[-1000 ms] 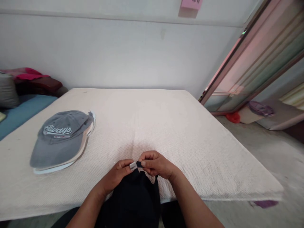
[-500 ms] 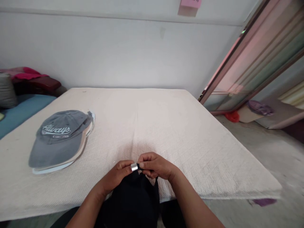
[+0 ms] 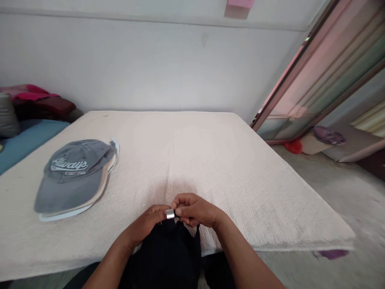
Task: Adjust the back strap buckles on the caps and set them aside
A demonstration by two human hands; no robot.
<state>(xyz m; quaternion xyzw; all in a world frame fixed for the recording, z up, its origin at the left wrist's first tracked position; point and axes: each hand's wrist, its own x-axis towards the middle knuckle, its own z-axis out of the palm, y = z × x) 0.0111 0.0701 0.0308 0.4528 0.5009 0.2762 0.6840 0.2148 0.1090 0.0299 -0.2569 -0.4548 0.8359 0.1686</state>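
Clasp (image 3: 170, 214) in L hand (image 3: 146, 223), blk strap (image 3: 176, 215) in R hand (image 3: 195, 211).

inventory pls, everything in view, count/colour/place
silver buckle: 1, silver, between the hands
dark strap: 1, black, right of buckle
black fabric item: 1, black, below the hands
top cap: 1, grey with white "Always", on table, left
pale brims: at least 2, beige and bluish white, under top cap
covered table: 1, off-white, centre
wall: 1, white, behind table
note: 1, pink, on wall
bin: 1, cream, purple liner, right
red bundle: 1, red, beside bin
cushion: 1, blue, far left
pillow: 1, grey, far left
floor: 1, grey, right
left hand: 1, bare, on buckle
right hand: 1, bare, on strap
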